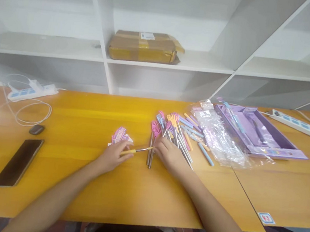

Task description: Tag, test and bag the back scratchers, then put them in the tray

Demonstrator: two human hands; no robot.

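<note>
right hand [167, 153] is hiding one end of a yellow-handled stick [136, 150], pink cards [119, 134] are showing blurred print, box label [147, 36] is looking unreadably small, forearms [62, 192] are running off the bottom

Counting 1 left hand [112, 156], 1 right hand [171, 156], 1 yellow-handled rod [128, 152], 2 power strips [297, 123], 2 stickers [266, 218], 1 phone [17, 163], 1 dark case [36, 129], 1 cardboard box [132, 49], 1 purple tray [280, 152]. Seeing at least 5 claw-headed scratchers [173, 119], several loose tubes [206, 154]. Can't pin exact totals for those or pink cards [119, 134]: overlapping.
</note>
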